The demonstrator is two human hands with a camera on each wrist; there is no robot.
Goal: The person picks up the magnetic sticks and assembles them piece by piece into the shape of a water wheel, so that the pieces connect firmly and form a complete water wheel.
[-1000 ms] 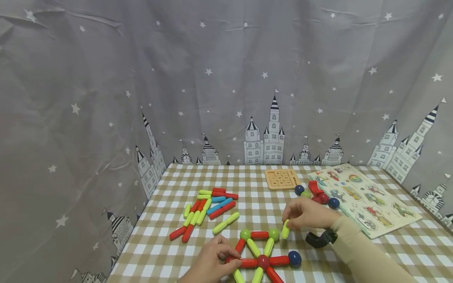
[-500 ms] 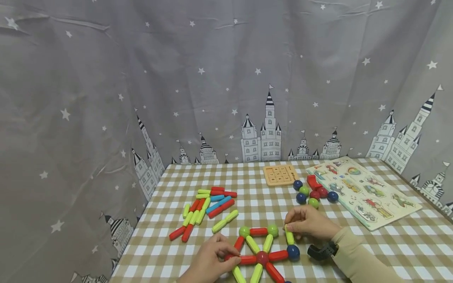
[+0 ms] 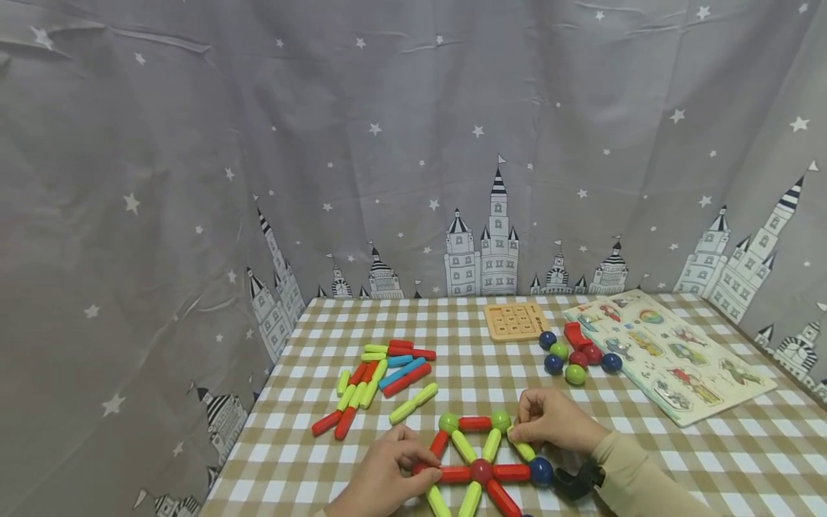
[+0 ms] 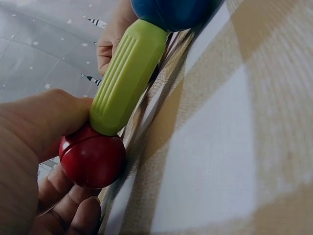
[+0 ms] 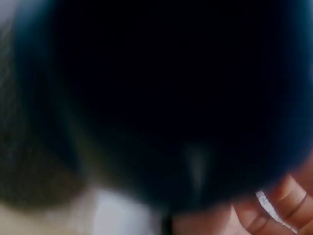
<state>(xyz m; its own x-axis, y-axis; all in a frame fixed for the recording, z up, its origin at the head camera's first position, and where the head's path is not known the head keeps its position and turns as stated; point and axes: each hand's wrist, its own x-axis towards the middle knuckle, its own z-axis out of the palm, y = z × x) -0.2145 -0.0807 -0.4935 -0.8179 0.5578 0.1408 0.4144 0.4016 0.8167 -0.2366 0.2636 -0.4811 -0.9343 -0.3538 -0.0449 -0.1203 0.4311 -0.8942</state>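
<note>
In the head view, a magnetic stick-and-ball hexagon lies on the table, its red and yellow-green sticks meeting at a red centre ball (image 3: 481, 471). My left hand (image 3: 388, 474) holds the red ball (image 4: 93, 159) at its left corner between thumb and fingers; a yellow-green stick (image 4: 128, 78) runs from that ball to a blue one in the left wrist view. My right hand (image 3: 555, 420) pinches another yellow-green stick (image 3: 525, 452), whose lower end meets the right blue ball (image 3: 540, 472). Its upper end, partly behind the fingertips, is close beside the green ball (image 3: 500, 421). A blurred dark-blue round shape (image 5: 176, 98) fills most of the right wrist view.
Several loose red, yellow-green and blue sticks (image 3: 371, 380) lie at the left. Loose balls (image 3: 576, 374) and a red block (image 3: 574, 335) are grouped behind my right hand. A wooden number puzzle (image 3: 515, 321) and a picture puzzle board (image 3: 672, 355) lie farther back.
My right hand has brought the yellow-green stick down onto the blue ball, then tilted its upper end left toward the green ball. My left hand keeps its hold on the red ball.
</note>
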